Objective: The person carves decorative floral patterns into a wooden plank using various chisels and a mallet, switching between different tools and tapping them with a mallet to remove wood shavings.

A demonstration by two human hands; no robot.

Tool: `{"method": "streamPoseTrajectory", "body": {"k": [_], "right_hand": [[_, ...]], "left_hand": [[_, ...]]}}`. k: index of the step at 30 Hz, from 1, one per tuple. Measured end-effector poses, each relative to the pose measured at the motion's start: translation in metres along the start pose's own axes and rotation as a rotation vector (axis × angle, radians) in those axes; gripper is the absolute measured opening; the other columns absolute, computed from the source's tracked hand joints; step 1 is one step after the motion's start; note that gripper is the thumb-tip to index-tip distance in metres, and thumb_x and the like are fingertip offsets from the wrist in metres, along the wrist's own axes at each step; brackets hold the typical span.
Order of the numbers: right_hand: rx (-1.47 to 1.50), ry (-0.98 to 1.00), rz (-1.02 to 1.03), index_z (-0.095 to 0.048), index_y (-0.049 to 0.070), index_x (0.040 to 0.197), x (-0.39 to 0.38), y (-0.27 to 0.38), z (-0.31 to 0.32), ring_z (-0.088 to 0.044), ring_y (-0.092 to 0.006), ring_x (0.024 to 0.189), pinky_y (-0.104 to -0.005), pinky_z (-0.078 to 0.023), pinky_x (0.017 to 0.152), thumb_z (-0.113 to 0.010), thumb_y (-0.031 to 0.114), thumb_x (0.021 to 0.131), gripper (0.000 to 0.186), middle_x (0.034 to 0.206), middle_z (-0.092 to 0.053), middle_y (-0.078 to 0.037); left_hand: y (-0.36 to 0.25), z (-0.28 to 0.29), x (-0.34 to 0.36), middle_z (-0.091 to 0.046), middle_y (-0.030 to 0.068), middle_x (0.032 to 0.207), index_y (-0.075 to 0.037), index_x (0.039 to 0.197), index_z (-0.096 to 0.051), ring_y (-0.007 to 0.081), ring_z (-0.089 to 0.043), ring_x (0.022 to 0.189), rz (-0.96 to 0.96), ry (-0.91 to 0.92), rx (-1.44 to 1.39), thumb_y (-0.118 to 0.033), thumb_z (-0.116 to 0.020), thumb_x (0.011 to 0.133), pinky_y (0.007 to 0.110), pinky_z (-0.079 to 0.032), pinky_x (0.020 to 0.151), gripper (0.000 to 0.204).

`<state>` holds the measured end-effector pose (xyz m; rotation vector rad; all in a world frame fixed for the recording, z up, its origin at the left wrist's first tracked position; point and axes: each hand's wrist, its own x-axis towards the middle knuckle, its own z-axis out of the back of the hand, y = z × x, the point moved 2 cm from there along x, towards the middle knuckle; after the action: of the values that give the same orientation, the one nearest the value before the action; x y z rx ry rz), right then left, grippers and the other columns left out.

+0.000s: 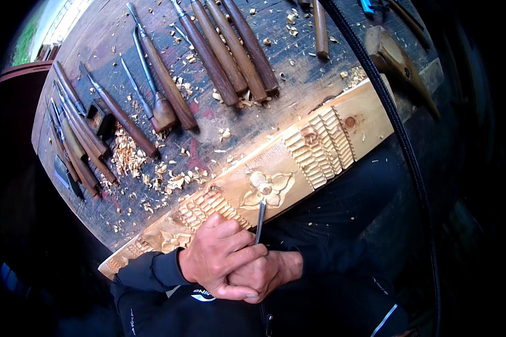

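Observation:
A long pale wooden board (368,118) lies slantwise along the near side of the table. On it a carved flower (265,189) stands in relief between bands of scalloped cuts. The steel blade of a carving gouge (260,220) touches the flower's near edge with its tip. My right hand (270,273) is closed around the gouge's handle, which is hidden in the grip. Over it lies my left hand (220,255), its fingers wrapped across the right hand and the tool where the blade comes out.
Several wooden-handled gouges (225,50) lie across the worn table (213,146), with more in a cluster (76,135) at the left. Wood shavings (130,151) are scattered among them. A wooden mallet (396,56) rests at the far right. A black braided cord (402,132) hangs across the view.

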<state>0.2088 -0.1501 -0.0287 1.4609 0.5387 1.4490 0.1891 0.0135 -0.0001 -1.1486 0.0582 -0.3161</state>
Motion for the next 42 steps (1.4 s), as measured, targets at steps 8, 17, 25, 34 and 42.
{"method": "streamPoseTrajectory", "body": {"k": [8, 17, 25, 34, 42], "right_hand": [[-0.198, -0.014, 0.126, -0.063, 0.000, 0.073, 0.006, 0.006, 0.008, -0.065, -0.0263, 0.064, -0.0380, -0.052, 0.059, -0.066, 0.012, 0.083, 0.015, 0.072, -0.060, -0.012], [-0.219, -0.027, 0.128, -0.063, 0.000, 0.074, 0.006, 0.007, 0.008, -0.065, -0.0262, 0.063, -0.0380, -0.052, 0.061, -0.067, 0.009, 0.082, 0.013, 0.071, -0.060, -0.011], [-0.208, -0.042, 0.144, -0.064, 0.001, 0.072, 0.009, 0.004, 0.009, -0.066, -0.0238, 0.063, -0.0364, -0.052, 0.061, -0.069, 0.009, 0.084, 0.015, 0.070, -0.061, -0.009], [-0.252, -0.050, 0.177, -0.065, 0.001, 0.071, 0.010, 0.006, 0.010, -0.066, -0.0233, 0.064, -0.0374, -0.052, 0.057, -0.072, 0.010, 0.081, 0.015, 0.070, -0.060, -0.008], [-0.215, -0.074, 0.146, -0.064, 0.001, 0.072, 0.009, 0.007, 0.009, -0.065, -0.0240, 0.062, -0.0375, -0.051, 0.059, -0.074, 0.009, 0.083, 0.017, 0.070, -0.059, -0.009]], "left_hand": [[-0.001, -0.001, 0.000, -0.066, 0.0045, 0.092, -0.009, 0.109, -0.078, 0.0238, -0.052, 0.074, -0.044, 0.002, 0.014, -0.069, -0.077, 0.080, 0.041, -0.034, 0.069, 0.067], [0.001, -0.004, -0.002, -0.065, 0.0056, 0.092, -0.008, 0.110, -0.078, 0.0244, -0.052, 0.074, -0.030, 0.004, 0.002, -0.069, -0.077, 0.079, 0.041, -0.034, 0.069, 0.069], [0.004, -0.008, -0.004, -0.067, 0.0083, 0.088, -0.007, 0.107, -0.079, 0.0251, -0.051, 0.067, -0.046, -0.049, 0.013, -0.073, -0.067, 0.085, 0.042, -0.031, 0.064, 0.071], [0.003, -0.008, -0.004, -0.066, 0.0076, 0.089, -0.007, 0.109, -0.079, 0.0250, -0.051, 0.070, -0.043, -0.042, 0.008, -0.070, -0.070, 0.084, 0.042, -0.032, 0.066, 0.069], [0.002, -0.004, -0.003, -0.065, 0.0066, 0.092, -0.006, 0.111, -0.078, 0.0253, -0.052, 0.074, -0.029, -0.003, -0.013, -0.068, -0.077, 0.078, 0.041, -0.035, 0.070, 0.070]]}}
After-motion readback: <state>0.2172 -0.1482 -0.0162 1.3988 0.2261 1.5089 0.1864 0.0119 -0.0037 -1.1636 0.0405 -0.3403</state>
